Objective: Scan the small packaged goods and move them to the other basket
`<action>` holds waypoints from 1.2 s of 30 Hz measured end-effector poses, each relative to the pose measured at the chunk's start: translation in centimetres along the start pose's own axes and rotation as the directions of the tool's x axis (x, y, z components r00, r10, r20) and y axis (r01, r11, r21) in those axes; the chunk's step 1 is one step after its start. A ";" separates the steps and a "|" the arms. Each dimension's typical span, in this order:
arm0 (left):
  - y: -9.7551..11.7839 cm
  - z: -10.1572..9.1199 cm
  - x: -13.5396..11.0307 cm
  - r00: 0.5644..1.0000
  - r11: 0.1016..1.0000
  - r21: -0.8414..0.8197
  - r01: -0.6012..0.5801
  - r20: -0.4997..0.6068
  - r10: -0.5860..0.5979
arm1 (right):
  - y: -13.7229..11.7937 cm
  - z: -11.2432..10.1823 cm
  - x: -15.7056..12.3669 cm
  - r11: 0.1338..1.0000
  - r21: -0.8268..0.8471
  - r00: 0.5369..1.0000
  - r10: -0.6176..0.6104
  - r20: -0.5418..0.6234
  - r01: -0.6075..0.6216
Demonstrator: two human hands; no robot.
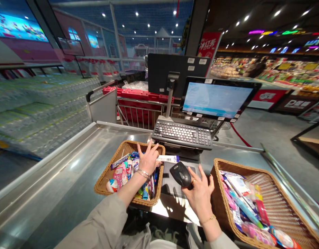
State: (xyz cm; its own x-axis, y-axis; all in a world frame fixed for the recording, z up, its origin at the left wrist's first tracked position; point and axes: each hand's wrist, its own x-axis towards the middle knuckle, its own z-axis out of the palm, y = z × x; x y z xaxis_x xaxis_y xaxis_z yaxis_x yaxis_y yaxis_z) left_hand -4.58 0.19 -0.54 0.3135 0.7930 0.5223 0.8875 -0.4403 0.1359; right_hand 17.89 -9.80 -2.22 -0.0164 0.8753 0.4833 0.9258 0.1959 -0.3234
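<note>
My left hand [148,162] is over the left wicker basket [102,180], its upper fingers spread. It pinches one end of a narrow white-and-blue package [170,158] that points right, with a printed label on its face. Small packaged goods [127,169] fill this basket. In my right hand [201,193] is a black barcode scanner [180,174], gripped between the thumb and fingers and tilted toward the package. Part of its handle is hidden by the hand. A second wicker basket [291,200] stands right of my right hand, with several colourful packages [245,200] inside.
Beyond the hands are a black keyboard [182,134], a lit screen [218,100] and a dark monitor back [172,72]. The metal counter [73,193] has a raised rim. Behind it is a cart [138,112] with red crates [138,95]; stacked bottles [40,103] stand left.
</note>
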 end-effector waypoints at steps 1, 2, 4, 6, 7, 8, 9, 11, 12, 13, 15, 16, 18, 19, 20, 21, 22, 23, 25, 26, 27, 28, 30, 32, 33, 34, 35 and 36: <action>0.0 0.0 0.0 1.000 1.000 -0.002 -0.003 -0.003 0.003 | 0.0 0.0 0.0 1.000 0.002 1.000 0.001 -0.001 -0.001; 0.1 0.0 0.0 1.000 1.000 -0.003 -0.005 -0.004 0.005 | -0.1 -0.1 0.0 1.000 0.003 1.000 0.002 -0.001 -0.002; 0.1 0.0 -0.1 1.000 1.000 0.000 -0.005 -0.003 0.005 | -0.1 -0.1 0.0 1.000 0.006 1.000 0.005 0.001 -0.005; 0.1 0.1 -0.1 1.000 1.000 0.005 0.000 0.000 0.000 | -0.1 -0.1 0.0 1.000 0.008 1.000 0.001 0.004 -0.001; 0.1 0.1 -0.1 1.000 1.000 0.008 0.002 0.002 -0.002 | 0.0 -0.1 0.0 1.000 0.010 1.000 -0.001 0.005 0.001; 0.1 0.1 -0.1 1.000 1.000 0.010 0.003 0.002 -0.003 | 0.0 -0.1 -0.1 1.000 0.012 1.000 -0.004 0.004 0.004; 0.1 0.1 -0.1 1.000 1.000 0.011 0.003 0.002 -0.003 | 0.0 0.0 -0.1 1.000 0.015 1.000 -0.005 0.002 0.005; 0.1 0.1 -0.1 1.000 1.000 0.012 -0.001 -0.002 0.001 | 0.2 0.0 -0.1 1.000 0.019 1.000 -0.010 0.001 0.010; 0.1 0.2 -0.1 1.000 1.000 0.011 -0.003 -0.004 0.003 | 0.2 0.1 -0.2 1.000 0.020 1.000 -0.012 0.000 0.012; 0.1 0.2 -0.1 1.000 1.000 0.012 -0.003 -0.006 0.003 | 0.2 0.1 -0.2 1.000 0.021 1.000 -0.014 0.000 0.014; 0.2 0.2 -0.1 1.000 1.000 0.013 -0.004 -0.006 0.004 | 0.3 0.1 -0.2 1.000 0.020 1.000 -0.015 -0.002 0.015; 0.2 0.2 -0.1 1.000 1.000 0.013 -0.006 -0.005 0.006 | 0.2 0.1 -0.2 1.000 0.018 1.000 -0.015 -0.003 0.015; 0.2 0.2 0.0 1.000 1.000 0.014 -0.008 -0.002 0.008 | 0.2 0.0 -0.2 1.000 0.013 1.000 -0.012 -0.003 0.012; 0.3 0.2 0.0 1.000 1.000 0.013 -0.008 -0.001 0.008 | 0.1 0.0 -0.2 1.000 0.011 1.000 -0.011 -0.004 0.011; 0.3 0.2 0.0 1.000 1.000 0.013 -0.009 0.000 0.009 | 0.1 -0.1 -0.2 1.000 0.009 1.000 -0.010 -0.004 0.010; 0.3 0.2 0.0 1.000 1.000 0.012 -0.008 0.000 0.008 | 0.1 -0.1 -0.2 1.000 0.008 1.000 -0.010 -0.004 0.010; 0.3 0.2 0.0 1.000 1.000 0.011 -0.007 0.002 0.007 | 0.1 -0.1 -0.2 1.000 0.009 1.000 -0.013 -0.004 0.013; 0.3 0.2 0.1 1.000 1.000 0.010 -0.005 0.002 0.005 | 0.1 -0.1 -0.2 1.000 0.010 1.000 -0.017 -0.003 0.017; 0.3 0.3 0.1 1.000 1.000 0.004 -0.005 0.002 0.005 | 0.1 -0.1 -0.2 1.000 0.010 1.000 -0.020 -0.005 0.020; 0.3 0.3 0.1 1.000 1.000 0.001 -0.006 0.001 0.006 | 0.1 -0.1 -0.2 1.000 0.009 1.000 -0.019 -0.008 0.019; 0.3 0.3 0.2 1.000 1.000 -0.002 -0.008 -0.001 0.008 | 0.1 -0.1 -0.2 1.000 0.007 1.000 -0.018 -0.013 0.018; 0.3 0.3 0.2 1.000 1.000 -0.005 -0.010 -0.002 0.010 | 0.2 -0.2 -0.1 1.000 0.004 1.000 -0.018 -0.016 0.018; 0.4 0.3 0.2 1.000 1.000 -0.007 -0.014 -0.005 0.014 | 0.2 -0.3 -0.1 1.000 -0.003 1.000 -0.018 -0.020 0.018; 0.4 0.3 0.3 1.000 1.000 -0.006 -0.013 -0.004 0.013 | 0.1 -0.4 -0.1 1.000 -0.011 1.000 -0.010 -0.024 0.010; 0.5 0.3 0.4 1.000 1.000 -0.005 -0.013 -0.002 0.013 | 0.1 -0.5 -0.1 1.000 -0.016 1.000 -0.002 -0.028 0.001; 0.5 0.3 0.4 1.000 1.000 -0.005 -0.013 0.000 0.013 | 0.1 -0.6 0.0 1.000 -0.022 0.999 0.009 -0.032 -0.009; 0.6 0.3 0.4 1.000 1.000 -0.005 -0.015 0.000 0.015 | 0.1 -0.6 0.0 0.999 -0.028 0.999 0.018 -0.036 -0.019; 0.6 0.3 0.5 1.000 1.000 -0.006 -0.020 0.000 0.020 | 0.1 -0.7 0.0 0.999 -0.034 0.999 0.026 -0.038 -0.027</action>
State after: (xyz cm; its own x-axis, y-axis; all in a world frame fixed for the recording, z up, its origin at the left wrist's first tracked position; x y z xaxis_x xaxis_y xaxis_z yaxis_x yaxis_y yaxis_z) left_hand -3.78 0.44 -0.46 0.3308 0.7841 0.5251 0.8789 -0.4586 0.1310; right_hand 18.27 -10.08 -1.66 0.0215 0.8628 0.5051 0.9381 0.1573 -0.3086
